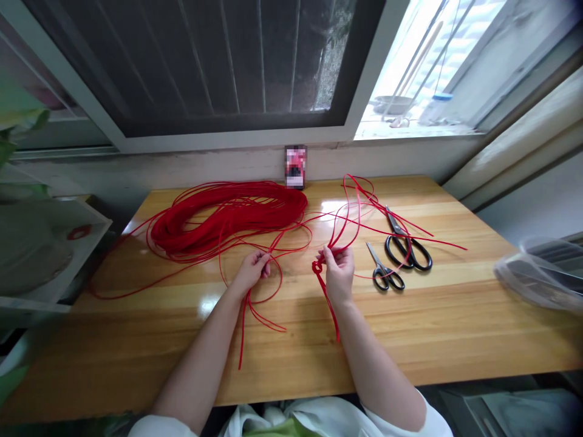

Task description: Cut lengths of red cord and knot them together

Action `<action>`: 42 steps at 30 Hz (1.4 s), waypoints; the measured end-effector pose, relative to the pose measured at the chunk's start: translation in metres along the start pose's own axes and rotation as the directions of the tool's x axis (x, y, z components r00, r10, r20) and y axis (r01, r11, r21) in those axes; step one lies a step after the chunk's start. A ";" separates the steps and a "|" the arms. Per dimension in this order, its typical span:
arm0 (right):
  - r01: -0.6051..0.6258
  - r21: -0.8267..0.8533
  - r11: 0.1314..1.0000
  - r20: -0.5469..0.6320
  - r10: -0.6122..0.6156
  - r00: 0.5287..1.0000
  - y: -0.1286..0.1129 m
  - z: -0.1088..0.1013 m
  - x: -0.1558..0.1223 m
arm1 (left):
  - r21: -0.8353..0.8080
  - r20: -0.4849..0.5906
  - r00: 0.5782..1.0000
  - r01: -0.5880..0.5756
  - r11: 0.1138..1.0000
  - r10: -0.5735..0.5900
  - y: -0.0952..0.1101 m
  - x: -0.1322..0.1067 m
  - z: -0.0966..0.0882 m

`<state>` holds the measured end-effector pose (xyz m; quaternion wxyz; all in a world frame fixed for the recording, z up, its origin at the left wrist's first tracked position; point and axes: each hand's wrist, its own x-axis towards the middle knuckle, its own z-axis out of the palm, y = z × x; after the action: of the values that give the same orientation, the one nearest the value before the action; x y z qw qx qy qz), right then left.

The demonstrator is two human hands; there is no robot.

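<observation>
My left hand (255,270) is closed in a pinch on several strands of red cord (266,315), whose ends hang down onto the table. To the right, my right hand (337,267) grips a knotted bunch of red cord (317,267). A small looped knot shows at its fingertips, a tail runs down beside the wrist, and long loops rise behind the hand. Behind my left hand lies a large coil of red cord (182,224), with loose strands trailing from it. Fine detail of the knot is too small to make out.
Right of my right hand lie small black-handled scissors (387,276) and larger scissors (407,246), with red strands across the larger pair. A small pinkish, pixelated object (296,167) stands at the wooden table's (432,328) back edge. Clear plastic (537,273) sits far right.
</observation>
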<state>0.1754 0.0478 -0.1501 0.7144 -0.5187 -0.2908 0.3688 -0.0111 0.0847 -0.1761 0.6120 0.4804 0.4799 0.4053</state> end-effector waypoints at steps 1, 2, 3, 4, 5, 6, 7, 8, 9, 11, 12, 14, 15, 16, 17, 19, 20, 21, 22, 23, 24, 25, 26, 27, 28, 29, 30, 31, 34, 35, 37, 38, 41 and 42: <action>0.002 0.004 1.000 -0.001 -0.002 1.000 0.000 0.001 -0.001 | -0.022 -0.017 1.000 -0.005 1.000 0.005 0.000 0.000 0.000; -0.001 0.007 1.000 0.006 0.001 1.000 0.000 0.002 -0.003 | -0.044 -0.034 0.999 -0.012 0.999 0.011 0.001 0.000 -0.001; -0.010 0.010 1.000 0.016 0.010 1.000 0.000 0.003 -0.005 | -0.067 -0.049 0.999 -0.019 0.998 0.016 0.001 0.000 -0.002; -0.025 0.016 1.000 0.023 0.025 0.999 0.002 0.004 -0.007 | -0.088 -0.064 0.998 -0.026 0.996 0.020 0.002 0.000 -0.002; -0.049 0.027 0.998 0.028 0.048 0.998 0.003 0.006 -0.008 | -0.107 -0.077 0.997 -0.032 0.994 0.024 0.002 0.001 -0.003; -0.079 0.043 0.996 0.032 0.078 0.996 0.005 0.007 -0.010 | -0.124 -0.088 0.996 -0.038 0.992 0.027 0.002 0.001 -0.004; -0.115 0.059 0.992 0.037 0.113 0.993 0.008 0.008 -0.011 | -0.139 -0.098 0.995 -0.042 0.989 0.028 0.002 0.001 -0.005; -0.153 0.076 0.985 0.044 0.150 0.988 0.011 0.008 -0.012 | -0.151 -0.105 0.994 -0.045 0.987 0.029 0.002 0.001 -0.006; -0.190 0.088 0.978 0.057 0.186 0.981 0.014 0.009 -0.014 | -0.163 -0.112 0.993 -0.047 0.986 0.029 0.002 0.002 -0.007; -0.261 0.098 0.960 0.098 0.252 0.963 0.020 0.010 -0.017 | -0.184 -0.124 0.992 -0.052 0.982 0.029 0.002 0.002 -0.009; -0.294 0.095 0.951 0.122 0.282 0.952 0.023 0.011 -0.018 | -0.193 -0.128 0.991 -0.053 0.980 0.029 0.002 0.003 -0.010; -0.354 0.062 0.933 0.178 0.339 0.924 0.027 0.014 -0.022 | -0.205 -0.130 0.991 -0.054 0.977 0.028 0.003 0.002 -0.010; -0.381 0.033 0.924 0.209 0.367 0.906 0.028 0.016 -0.023 | -0.207 -0.126 0.992 -0.052 0.977 0.027 0.003 0.001 -0.009; -0.406 0.000 0.914 0.240 0.394 0.887 0.029 0.019 -0.025 | -0.206 -0.117 0.993 -0.049 0.977 0.026 0.004 0.001 -0.009; -0.426 -0.029 0.904 0.270 0.417 0.868 0.030 0.021 -0.026 | -0.203 -0.102 0.995 -0.044 0.978 0.024 0.004 -0.001 -0.007; -0.449 -0.062 0.891 0.310 0.445 0.840 0.031 0.026 -0.028 | -0.190 -0.061 0.998 -0.032 0.981 0.020 0.005 -0.003 -0.004; -0.455 -0.062 0.889 0.316 0.450 0.836 0.031 0.028 -0.028 | -0.184 -0.042 0.999 -0.027 0.982 0.019 0.005 -0.004 -0.002; -0.457 -0.052 0.888 0.311 0.449 0.838 0.031 0.029 -0.029 | -0.180 -0.028 0.999 -0.025 0.983 0.020 0.005 -0.004 0.000; -0.459 -0.030 0.888 0.296 0.446 0.845 0.030 0.029 -0.028 | -0.177 -0.021 1.000 -0.025 0.984 0.022 0.005 -0.005 0.001; -0.464 0.001 0.886 0.277 0.445 0.851 0.029 0.029 -0.028 | -0.175 -0.019 1.000 -0.028 0.984 0.025 0.005 -0.005 0.002; -0.475 0.037 0.879 0.255 0.451 0.855 0.028 0.028 -0.027 | -0.175 -0.023 0.999 -0.033 0.984 0.029 0.004 -0.004 0.003; -0.491 0.073 0.868 0.236 0.464 0.854 0.026 0.026 -0.026 | -0.174 -0.029 0.999 -0.038 0.984 0.034 0.004 -0.003 0.003; -0.511 0.106 0.853 0.216 0.481 0.849 0.025 0.023 -0.026 | -0.173 -0.035 0.999 -0.043 0.984 0.037 0.004 -0.003 0.003; -0.526 0.132 0.840 0.198 0.498 0.845 0.022 0.021 -0.025 | -0.171 -0.042 0.998 -0.046 0.984 0.039 0.003 -0.002 0.002; -0.530 0.156 0.833 0.179 0.504 0.845 0.020 0.018 -0.024 | -0.169 -0.050 0.998 -0.048 0.985 0.040 0.003 -0.001 0.002; -0.517 0.180 0.837 0.157 0.494 0.855 0.017 0.016 -0.024 | -0.166 -0.058 0.998 -0.050 0.985 0.040 0.002 0.000 0.001; -0.483 0.206 0.851 0.131 0.465 0.875 0.014 0.014 -0.024 | -0.165 -0.063 0.997 -0.050 0.985 0.040 0.002 0.000 0.001; -0.430 0.229 0.873 0.106 0.417 0.903 0.011 0.013 -0.024 | -0.161 -0.069 0.997 -0.049 0.986 0.039 0.002 0.001 0.001; -0.253 0.252 0.934 0.071 0.243 0.968 0.001 0.012 -0.024 | -0.122 -0.072 0.997 -0.049 0.991 0.040 0.001 0.000 0.000; -0.213 0.244 0.946 0.074 0.201 0.977 -0.002 0.012 -0.025 | -0.102 -0.067 0.997 -0.043 0.994 0.036 0.001 0.000 0.001; -0.166 0.218 0.962 0.094 0.149 0.984 -0.005 0.013 -0.026 | -0.065 -0.051 0.998 -0.025 0.998 0.022 0.000 0.000 0.002; -0.158 0.201 0.967 0.118 0.136 0.984 -0.006 0.014 -0.027 | -0.050 -0.037 0.999 -0.014 0.999 0.012 -0.001 -0.001 0.003; -0.179 0.115 0.977 0.286 0.140 0.948 -0.002 0.017 -0.032 | -0.005 0.024 1.000 -0.004 1.000 0.004 -0.003 -0.002 0.007; -0.197 0.074 0.978 0.351 0.159 0.923 0.001 0.019 -0.034 | 0.009 0.045 0.999 -0.011 1.000 0.011 -0.004 -0.003 0.009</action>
<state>0.1411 0.0300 -0.1467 0.6434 -0.4312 -0.3421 0.5320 -0.0033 0.0790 -0.1784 0.6184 0.4948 0.4651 0.3955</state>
